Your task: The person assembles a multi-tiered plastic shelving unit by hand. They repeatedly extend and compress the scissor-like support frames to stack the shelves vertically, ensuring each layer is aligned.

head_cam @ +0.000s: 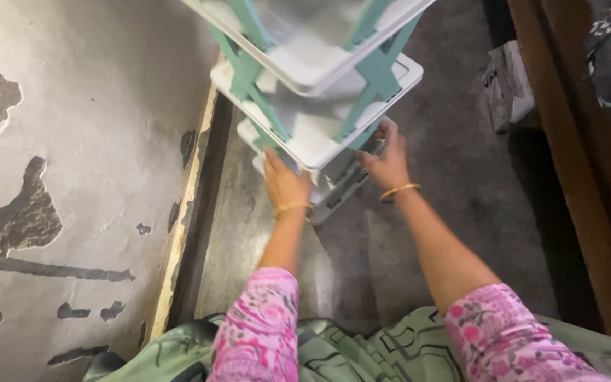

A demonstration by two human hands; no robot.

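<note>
Two bare hands reach down and away from the camera to the lowest level of a tiered plastic rack, which stands on the floor at the far middle of the view. At the far left rises a pale wall with dark patches where the paint has flaked, and a light strip runs along its foot beside the rack.

The rack has white trays stacked one above another, joined by slanted teal supports; its upper trays hang over the hands and hide part of the bottom tray.

The left hand comes in with the arm nearly straight, wrist bent slightly, palm down against the near left corner of the bottom tray. Its fingertips go under the tray above, so I cannot tell whether its grip is closed on the edge or only pressed flat. A thin gold bangle sits at the wrist, and a pink flowered sleeve covers the upper arm.

The right hand reaches in from the right with the forearm angled inward. Its fingers curl around the right edge of the bottom tray, thumb toward the near side, grasping it. A second bangle circles this wrist.

Farther right, a small pale carton lies on the floor near dark wooden furniture.
</note>
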